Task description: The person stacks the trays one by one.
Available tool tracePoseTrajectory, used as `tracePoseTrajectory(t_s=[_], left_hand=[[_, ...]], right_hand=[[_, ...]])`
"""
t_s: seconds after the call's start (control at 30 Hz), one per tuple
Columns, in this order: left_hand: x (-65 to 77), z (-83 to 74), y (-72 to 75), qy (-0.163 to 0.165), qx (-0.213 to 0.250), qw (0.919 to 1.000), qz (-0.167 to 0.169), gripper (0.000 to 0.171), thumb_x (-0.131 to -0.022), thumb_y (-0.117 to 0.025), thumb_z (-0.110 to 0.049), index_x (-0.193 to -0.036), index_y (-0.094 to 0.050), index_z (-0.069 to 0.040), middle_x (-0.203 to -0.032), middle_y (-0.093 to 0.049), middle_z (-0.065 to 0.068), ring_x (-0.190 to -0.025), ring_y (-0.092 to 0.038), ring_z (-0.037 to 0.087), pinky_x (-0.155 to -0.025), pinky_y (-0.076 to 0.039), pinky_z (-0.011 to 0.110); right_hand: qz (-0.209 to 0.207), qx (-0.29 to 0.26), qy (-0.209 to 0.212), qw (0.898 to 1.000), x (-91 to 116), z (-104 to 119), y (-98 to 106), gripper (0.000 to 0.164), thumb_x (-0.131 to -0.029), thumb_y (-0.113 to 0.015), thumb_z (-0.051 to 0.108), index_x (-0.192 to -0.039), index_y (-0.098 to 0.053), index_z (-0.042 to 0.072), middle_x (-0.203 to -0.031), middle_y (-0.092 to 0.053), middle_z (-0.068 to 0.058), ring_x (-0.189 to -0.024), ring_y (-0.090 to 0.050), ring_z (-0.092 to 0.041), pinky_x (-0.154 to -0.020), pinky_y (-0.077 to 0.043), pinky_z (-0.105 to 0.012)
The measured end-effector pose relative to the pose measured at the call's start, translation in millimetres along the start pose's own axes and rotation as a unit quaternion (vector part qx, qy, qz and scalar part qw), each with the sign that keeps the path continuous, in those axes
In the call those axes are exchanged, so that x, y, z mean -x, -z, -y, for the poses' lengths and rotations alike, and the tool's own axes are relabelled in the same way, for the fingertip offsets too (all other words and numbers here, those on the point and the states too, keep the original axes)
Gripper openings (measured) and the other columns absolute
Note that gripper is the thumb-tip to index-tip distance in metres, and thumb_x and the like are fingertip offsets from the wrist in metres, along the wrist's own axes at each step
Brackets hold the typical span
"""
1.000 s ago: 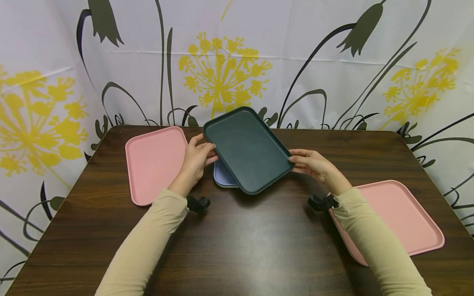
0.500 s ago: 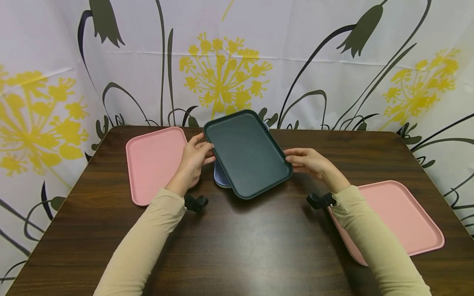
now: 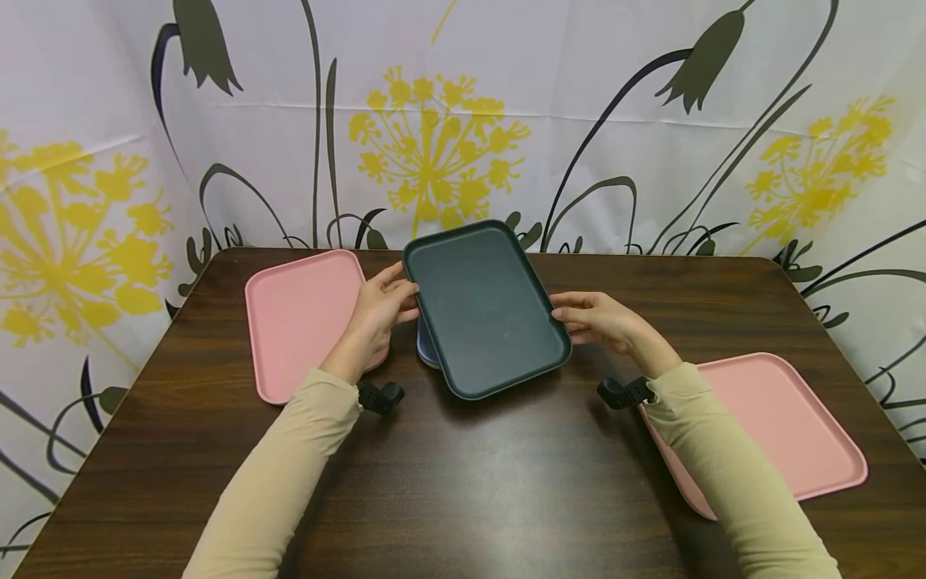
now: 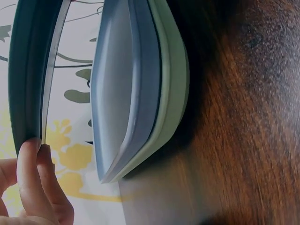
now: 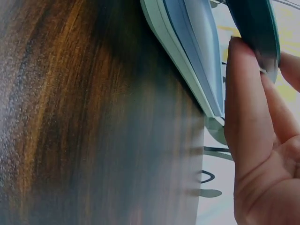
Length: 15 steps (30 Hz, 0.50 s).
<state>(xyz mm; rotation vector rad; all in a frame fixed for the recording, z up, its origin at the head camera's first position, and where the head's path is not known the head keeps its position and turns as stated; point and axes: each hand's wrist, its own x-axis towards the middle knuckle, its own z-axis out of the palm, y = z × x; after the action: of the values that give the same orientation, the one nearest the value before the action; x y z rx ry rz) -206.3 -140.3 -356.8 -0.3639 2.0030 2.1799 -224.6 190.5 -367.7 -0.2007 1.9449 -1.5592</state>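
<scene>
Both hands hold a dark green tray (image 3: 488,310) in the air near the back middle of the table. My left hand (image 3: 379,310) pinches its left edge, and my right hand (image 3: 596,322) pinches the right edge. Beneath it a blue tray (image 4: 145,70) lies on a pale green tray (image 4: 176,70), as both wrist views show. A gap separates the dark green tray from this stack. In the head view the dark green tray hides most of the blue tray (image 3: 427,346).
One pink tray (image 3: 304,314) lies at the back left, partly behind the left hand. Another pink tray (image 3: 788,426) is at the right, partly under the right forearm. The brown wooden table (image 3: 499,482) ends at a flower-patterned curtain (image 3: 564,64).
The dark green tray has turned clockwise, and its near edge has come closer to the person. Both hands keep their hold; the right has shifted slightly left.
</scene>
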Motion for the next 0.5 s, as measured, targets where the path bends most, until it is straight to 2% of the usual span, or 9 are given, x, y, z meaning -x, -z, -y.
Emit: tracePoseTrajectory(t_s=[0.33,0.5], left_hand=[[-1.1,-1.8,3.5,0.01,-0.012,0.9999,0.006,0.06,-0.094,-0.051,-0.007,-0.15,-0.031,-0.017,-0.099,-0.058,-0.008,-0.069,-0.062,-0.002,-0.063,-0.055,0.012],[-2.2,-2.7,1.4,0.009,-0.01,0.9999,0.006,0.06,-0.095,-0.051,-0.009,-0.151,-0.03,-0.015,-0.128,-0.055,0.01,-0.074,-0.062,-0.004,-0.065,-0.055,0.012]], right_hand=[[0.016,-0.004,0.011,1.0,-1.9,-1.9,-2.7,0.057,-0.097,-0.05,0.008,-0.147,-0.027,-0.005,-0.098,-0.064,0.01,-0.088,-0.067,-0.006,-0.075,-0.058,-0.024],[0.005,-0.001,0.012,1.0,-3.0,-2.9,-2.8,0.055,-0.098,-0.048,0.008,-0.147,-0.027,-0.005,-0.096,-0.064,0.011,-0.086,-0.067,-0.005,-0.074,-0.058,-0.022]])
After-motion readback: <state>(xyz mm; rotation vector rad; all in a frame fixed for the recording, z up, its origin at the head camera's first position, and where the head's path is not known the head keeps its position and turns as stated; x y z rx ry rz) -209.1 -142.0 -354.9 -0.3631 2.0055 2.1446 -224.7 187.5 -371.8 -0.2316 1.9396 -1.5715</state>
